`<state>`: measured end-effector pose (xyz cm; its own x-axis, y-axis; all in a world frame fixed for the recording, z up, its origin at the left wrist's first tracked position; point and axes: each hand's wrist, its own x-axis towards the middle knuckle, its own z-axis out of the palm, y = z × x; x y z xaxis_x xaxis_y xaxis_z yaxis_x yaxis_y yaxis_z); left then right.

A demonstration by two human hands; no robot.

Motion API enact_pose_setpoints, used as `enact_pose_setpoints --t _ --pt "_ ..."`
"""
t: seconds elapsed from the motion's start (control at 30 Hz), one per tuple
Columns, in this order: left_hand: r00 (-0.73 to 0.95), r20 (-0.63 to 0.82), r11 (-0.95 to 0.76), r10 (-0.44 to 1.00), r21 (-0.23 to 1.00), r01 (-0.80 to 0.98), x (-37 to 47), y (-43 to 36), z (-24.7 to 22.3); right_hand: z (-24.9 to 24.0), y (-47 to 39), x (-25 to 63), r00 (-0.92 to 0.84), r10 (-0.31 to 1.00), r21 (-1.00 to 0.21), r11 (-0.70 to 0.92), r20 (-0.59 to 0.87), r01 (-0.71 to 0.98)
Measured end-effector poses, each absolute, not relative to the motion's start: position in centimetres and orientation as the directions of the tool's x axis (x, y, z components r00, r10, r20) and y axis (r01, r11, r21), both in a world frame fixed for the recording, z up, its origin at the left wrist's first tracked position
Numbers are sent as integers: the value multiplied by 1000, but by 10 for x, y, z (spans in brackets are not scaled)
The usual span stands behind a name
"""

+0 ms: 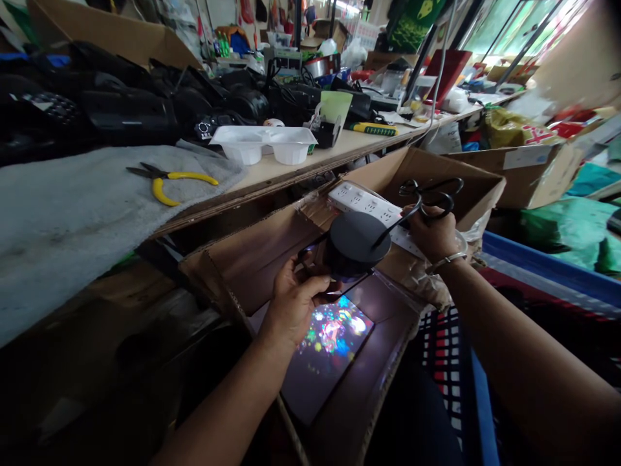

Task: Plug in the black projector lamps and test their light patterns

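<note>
My left hand (298, 298) is closed on the lower edge of a round black projector lamp (359, 241), its flat grey-black end turned up. Below it, a patch of many-coloured light (336, 330) falls on a pale sheet (308, 382) inside an open cardboard box (262, 265). A black cable (398, 223) runs from the lamp to my right hand (433, 233), whose fingers are wrapped round its coiled bundle. Beside that hand lies a white power strip (366, 202) along the box's far side. My right fingertips are partly hidden, and whether a plug sits in the strip I cannot tell.
Yellow-handled pliers (167, 184) lie on a grey cloth (97, 207) on the workbench. Nearby are a white plastic tray (264, 144), a pale green cup (334, 107) and a heap of black devices (126, 107). A blue plastic crate (480, 395) stands at lower right.
</note>
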<state>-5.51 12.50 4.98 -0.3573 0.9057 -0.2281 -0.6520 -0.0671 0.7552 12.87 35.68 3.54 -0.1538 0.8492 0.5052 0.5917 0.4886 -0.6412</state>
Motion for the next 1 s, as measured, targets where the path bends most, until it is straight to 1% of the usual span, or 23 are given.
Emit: enact_pose_setpoints --t 0.3,0.57,0.77,1.0 --pt "-345 -203 -84 916 746 -661 -56 126 48 33 359 128 -135 829 -616 502 542 608" --pt "-333 -224 -64 916 738 -672 -56 126 48 34 358 127 -118 820 -621 510 560 595" --pt "-333 -233 -49 914 750 -660 -56 126 47 31 362 129 -132 801 -571 521 584 635" --pt "-330 -227 -54 916 747 -662 -56 126 47 33 360 126 -119 811 -594 510 572 622"
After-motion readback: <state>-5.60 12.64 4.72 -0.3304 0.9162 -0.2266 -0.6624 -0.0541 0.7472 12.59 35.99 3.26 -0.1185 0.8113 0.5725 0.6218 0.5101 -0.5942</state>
